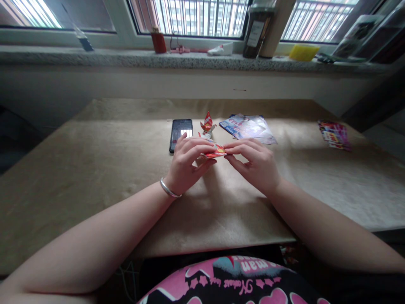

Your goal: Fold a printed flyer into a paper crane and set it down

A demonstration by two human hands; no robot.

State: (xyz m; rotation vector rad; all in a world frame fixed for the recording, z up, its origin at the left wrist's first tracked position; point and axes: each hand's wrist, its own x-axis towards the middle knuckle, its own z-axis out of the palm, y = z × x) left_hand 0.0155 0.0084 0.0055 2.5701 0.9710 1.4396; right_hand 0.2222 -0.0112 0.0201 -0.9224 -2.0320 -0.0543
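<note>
My left hand (186, 162), with a silver bangle on its wrist, and my right hand (253, 162) meet over the middle of the wooden table (95, 169). Both pinch a small folded piece of red printed paper (215, 152), one hand at each end, just above the tabletop. A finished red folded paper figure (207, 123) stands upright just behind my hands.
A black phone (180, 133) with its screen lit lies left of the figure. A stack of printed sheets (248, 126) lies behind my right hand, another colourful sheet (334, 134) far right. The window ledge (126, 59) holds a red cup (158, 42), a dark jar (257, 29) and a yellow object (303, 52).
</note>
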